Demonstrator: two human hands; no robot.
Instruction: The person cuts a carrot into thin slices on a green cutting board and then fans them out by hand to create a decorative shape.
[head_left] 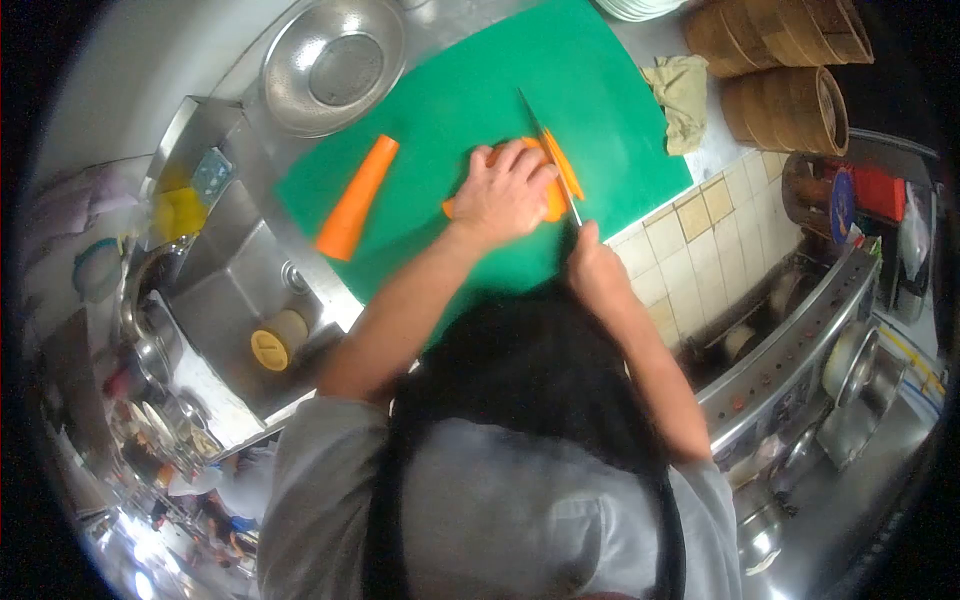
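Observation:
My right hand [598, 268] is closed around the handle of a kitchen knife [557, 160], whose blade points away over a green cutting board [450, 110]. Beneath my left hand [505, 190] lie orange carrot pieces [553, 205], and its fingers press down on them close to the blade. A cut carrot slice [562, 163] rests on the blade's right side. To the left on the board lies a long peeled carrot [357, 200], apart from both hands. My left palm hides much of the carrot under it.
A metal colander [335, 65] stands at the back left. On the left is a steel sink [235, 270] with a yellow-lidded container [277, 342] in it. A folded cloth [682, 100] touches the board's right edge, near wooden buckets [785, 110]. Pans [850, 390] are at the right.

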